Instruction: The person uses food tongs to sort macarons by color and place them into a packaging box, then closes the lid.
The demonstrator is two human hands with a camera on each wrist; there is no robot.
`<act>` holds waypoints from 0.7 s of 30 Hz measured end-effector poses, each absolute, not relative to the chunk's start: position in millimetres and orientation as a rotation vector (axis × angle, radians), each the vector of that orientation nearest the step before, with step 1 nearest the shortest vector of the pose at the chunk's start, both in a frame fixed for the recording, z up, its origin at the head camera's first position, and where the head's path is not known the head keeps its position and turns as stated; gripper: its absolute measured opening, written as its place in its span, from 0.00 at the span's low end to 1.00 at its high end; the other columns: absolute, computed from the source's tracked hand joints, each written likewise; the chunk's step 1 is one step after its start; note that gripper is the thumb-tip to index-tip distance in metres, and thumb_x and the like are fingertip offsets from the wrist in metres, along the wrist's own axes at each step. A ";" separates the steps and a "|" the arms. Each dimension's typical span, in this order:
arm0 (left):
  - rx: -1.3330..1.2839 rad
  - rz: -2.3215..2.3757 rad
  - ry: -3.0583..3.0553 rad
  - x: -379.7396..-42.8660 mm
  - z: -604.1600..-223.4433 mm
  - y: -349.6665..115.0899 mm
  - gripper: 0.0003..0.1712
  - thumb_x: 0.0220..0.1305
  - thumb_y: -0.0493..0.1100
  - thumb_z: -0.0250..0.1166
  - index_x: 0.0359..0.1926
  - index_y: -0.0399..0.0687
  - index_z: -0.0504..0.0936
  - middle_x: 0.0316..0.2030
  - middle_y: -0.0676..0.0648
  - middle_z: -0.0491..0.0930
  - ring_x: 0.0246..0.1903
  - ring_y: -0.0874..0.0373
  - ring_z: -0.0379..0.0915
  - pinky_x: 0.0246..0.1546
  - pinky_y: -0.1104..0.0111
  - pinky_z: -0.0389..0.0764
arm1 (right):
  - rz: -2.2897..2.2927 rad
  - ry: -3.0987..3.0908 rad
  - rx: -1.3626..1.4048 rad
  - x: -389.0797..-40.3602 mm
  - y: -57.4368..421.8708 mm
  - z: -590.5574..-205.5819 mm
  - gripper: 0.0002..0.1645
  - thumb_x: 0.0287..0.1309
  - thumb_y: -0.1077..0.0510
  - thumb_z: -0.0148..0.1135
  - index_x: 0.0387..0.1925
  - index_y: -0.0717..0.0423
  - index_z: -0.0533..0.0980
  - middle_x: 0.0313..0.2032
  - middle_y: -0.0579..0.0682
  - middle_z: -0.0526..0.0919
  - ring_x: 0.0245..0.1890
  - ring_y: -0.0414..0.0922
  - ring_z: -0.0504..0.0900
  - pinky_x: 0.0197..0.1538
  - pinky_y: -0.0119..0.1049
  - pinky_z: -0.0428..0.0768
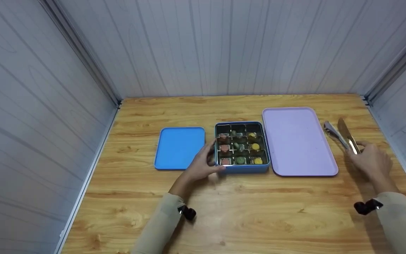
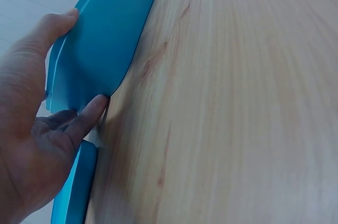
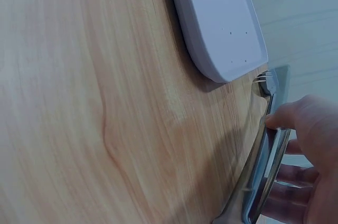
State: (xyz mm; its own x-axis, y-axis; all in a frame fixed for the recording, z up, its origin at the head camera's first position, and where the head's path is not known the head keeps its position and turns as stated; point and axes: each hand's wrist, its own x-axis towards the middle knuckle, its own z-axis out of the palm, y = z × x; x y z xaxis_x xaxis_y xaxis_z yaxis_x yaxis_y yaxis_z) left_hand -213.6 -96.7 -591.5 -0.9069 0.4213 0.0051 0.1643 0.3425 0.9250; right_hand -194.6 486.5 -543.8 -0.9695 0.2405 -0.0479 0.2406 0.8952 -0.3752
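Observation:
A blue box (image 1: 243, 169) holds a dark divided insert with small round pink, green and yellow pieces (image 1: 255, 146) in its compartments. At the box's near left corner my left hand (image 1: 203, 164) holds it, thumb along the front rim and fingers at the left side. In the left wrist view the thumb lies at the rim of the box (image 2: 100, 39), a fingertip low near the table. My right hand (image 1: 372, 160) grips metal serving tongs (image 1: 351, 139), one arm forked and the other a flat blade. The thumb presses the tongs (image 3: 261, 152) in the right wrist view.
Left of the box lies a flat blue lid (image 1: 180, 148). A purple tray (image 1: 298, 141) lies between the box and the tongs, right beside the box. Pale panels (image 1: 210, 49) enclose the wooden table (image 1: 256, 215) at the back and both sides.

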 end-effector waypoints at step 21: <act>0.526 1.577 2.388 -213.9 -582.2 -97.1 0.62 0.71 0.48 0.81 0.92 0.43 0.52 0.87 0.33 0.62 0.85 0.34 0.65 0.86 0.42 0.70 | -0.582 3.091 0.404 -198.9 486.9 -532.9 0.44 0.79 0.37 0.56 0.76 0.68 0.74 0.57 0.74 0.89 0.25 0.50 0.77 0.25 0.40 0.71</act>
